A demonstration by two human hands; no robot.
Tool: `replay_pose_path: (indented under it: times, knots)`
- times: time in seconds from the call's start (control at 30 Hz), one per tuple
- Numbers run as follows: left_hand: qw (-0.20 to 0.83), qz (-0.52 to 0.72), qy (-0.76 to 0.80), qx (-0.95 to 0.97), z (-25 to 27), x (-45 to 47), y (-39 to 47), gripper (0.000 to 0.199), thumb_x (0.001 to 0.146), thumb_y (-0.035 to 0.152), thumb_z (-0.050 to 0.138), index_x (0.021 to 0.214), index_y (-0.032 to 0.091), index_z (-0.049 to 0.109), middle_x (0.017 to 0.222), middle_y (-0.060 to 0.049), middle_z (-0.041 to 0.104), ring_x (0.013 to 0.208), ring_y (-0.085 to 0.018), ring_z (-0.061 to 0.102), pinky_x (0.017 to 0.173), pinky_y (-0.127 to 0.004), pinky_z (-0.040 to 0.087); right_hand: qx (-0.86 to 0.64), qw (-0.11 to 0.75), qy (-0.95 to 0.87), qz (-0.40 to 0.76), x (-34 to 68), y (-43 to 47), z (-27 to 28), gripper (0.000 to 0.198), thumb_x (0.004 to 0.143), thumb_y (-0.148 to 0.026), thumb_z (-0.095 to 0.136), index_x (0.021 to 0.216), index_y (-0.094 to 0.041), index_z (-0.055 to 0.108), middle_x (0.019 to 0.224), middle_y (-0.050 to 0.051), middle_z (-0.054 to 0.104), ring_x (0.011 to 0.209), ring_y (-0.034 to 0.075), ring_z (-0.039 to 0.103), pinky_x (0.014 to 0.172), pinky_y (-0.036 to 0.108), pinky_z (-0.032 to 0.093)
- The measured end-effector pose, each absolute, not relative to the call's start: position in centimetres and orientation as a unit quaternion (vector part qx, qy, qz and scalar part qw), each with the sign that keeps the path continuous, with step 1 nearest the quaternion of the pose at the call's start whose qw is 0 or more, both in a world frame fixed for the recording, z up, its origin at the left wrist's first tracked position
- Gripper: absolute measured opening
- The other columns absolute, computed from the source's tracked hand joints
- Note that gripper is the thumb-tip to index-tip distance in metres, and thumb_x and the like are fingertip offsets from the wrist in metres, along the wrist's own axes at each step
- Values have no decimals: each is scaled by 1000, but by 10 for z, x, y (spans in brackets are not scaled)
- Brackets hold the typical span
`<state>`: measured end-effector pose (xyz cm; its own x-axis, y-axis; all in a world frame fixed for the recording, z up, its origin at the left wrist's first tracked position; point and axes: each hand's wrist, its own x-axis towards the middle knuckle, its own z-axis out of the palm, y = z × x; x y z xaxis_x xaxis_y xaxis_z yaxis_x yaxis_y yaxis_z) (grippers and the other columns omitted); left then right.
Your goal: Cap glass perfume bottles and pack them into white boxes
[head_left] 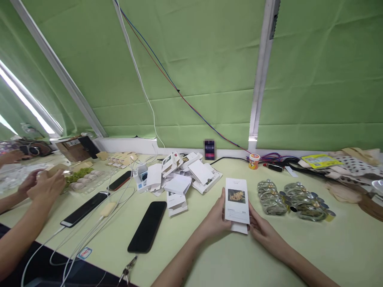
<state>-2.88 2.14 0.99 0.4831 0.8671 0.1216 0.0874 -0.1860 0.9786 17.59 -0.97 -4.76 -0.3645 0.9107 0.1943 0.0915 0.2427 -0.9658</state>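
Note:
Between my two hands is a white carton (237, 215) with a picture of a yellowish flower cluster and small print on its front. A flap sticks out at its lower end. My left hand (216, 215) grips the carton's left side, and my right hand (261, 225) holds the lower right edge. Just to the right stand two groups of clear glass bottles (271, 199) with shiny round caps. Beyond my left hand lies a loose heap of white flattened or folded cartons (178, 184).
A black phone (148, 227), keys (128, 268) and white charging cables lie to the left. Farther left, a co-worker's hands (48, 183) are over small items in a plastic tray. An orange tub (253, 161) and a yellow packet (321, 160) sit at the back.

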Motion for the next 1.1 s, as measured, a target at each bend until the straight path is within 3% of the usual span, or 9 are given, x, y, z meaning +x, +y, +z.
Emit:
replay_pose_path:
  times: [0.17, 0.3, 0.4, 0.53, 0.7, 0.77, 0.83, 0.93, 1.1]
  knots:
    - [547, 334, 318, 699, 13, -34, 27, 72, 75, 9, 53, 143, 25, 35, 128, -6, 60, 112, -24, 57, 100, -41, 42, -434, 425, -663, 437, 176, -8, -47, 66, 93, -26, 34, 152, -18, 6, 126, 10, 62, 98, 19, 65, 97, 39, 44]
    - [574, 326, 298, 690, 11, -32, 30, 72, 72, 6, 53, 140, 27, 41, 123, -5, 64, 107, -24, 60, 96, -39, 45, -430, 454, -625, 468, 176, -9, -44, 68, 94, -33, 37, 151, -24, 2, 151, 6, 36, 124, 20, 50, 105, 37, 36]
    - [582, 322, 316, 677, 7, -31, 32, 75, 69, 5, 57, 140, 25, 41, 112, -6, 68, 97, -23, 63, 86, -36, 49, -432, 465, -600, 487, 177, -10, -42, 72, 94, -41, 40, 151, -27, -1, 156, 4, 25, 128, 23, 45, 98, 34, 44]
    - [572, 325, 361, 661, 1, -33, 39, 77, 67, 10, 68, 138, 24, 43, 103, -6, 68, 78, -18, 63, 76, -32, 48, -427, 466, -604, 485, 178, -9, -45, 74, 94, -47, 40, 151, -28, -5, 151, 6, 34, 93, 21, 63, 77, 32, 54]
    - [574, 335, 376, 646, 0, -38, 42, 95, 62, 14, 76, 144, 27, 30, 99, -5, 65, 66, -12, 59, 69, -28, 46, -421, 468, -624, 464, 180, -5, -52, 68, 96, -48, 33, 152, -24, 3, 124, 9, 61, 70, 20, 62, 68, 34, 54]
    - [562, 334, 384, 652, 2, -38, 38, 112, 58, 15, 81, 147, 31, 15, 95, -3, 62, 65, -11, 59, 66, -26, 46, -430, 463, -633, 447, 182, -3, -55, 64, 96, -49, 31, 151, -23, 10, 121, 9, 64, 77, 23, 65, 71, 36, 54]
    - [555, 326, 388, 660, 6, -37, 32, 128, 55, 18, 85, 147, 34, -2, 92, -1, 59, 63, -10, 58, 63, -24, 46, -445, 472, -640, 412, 185, -1, -59, 61, 95, -51, 33, 149, -25, 22, 129, 9, 60, 101, 26, 63, 84, 39, 52]
    - [569, 306, 372, 666, 12, -35, 25, 139, 54, 22, 87, 143, 34, -20, 95, -3, 61, 62, -12, 61, 57, -23, 46, -455, 486, -648, 370, 188, 3, -64, 59, 93, -55, 36, 143, -25, 38, 140, 8, 51, 129, 27, 45, 106, 43, 37]
    - [563, 302, 377, 671, 17, -34, 22, 136, 55, 27, 87, 146, 32, -13, 89, -5, 69, 56, -15, 64, 50, -21, 46, -453, 472, -660, 370, 188, 4, -65, 56, 93, -55, 36, 139, -24, 43, 139, 9, 53, 127, 27, 48, 105, 44, 40]
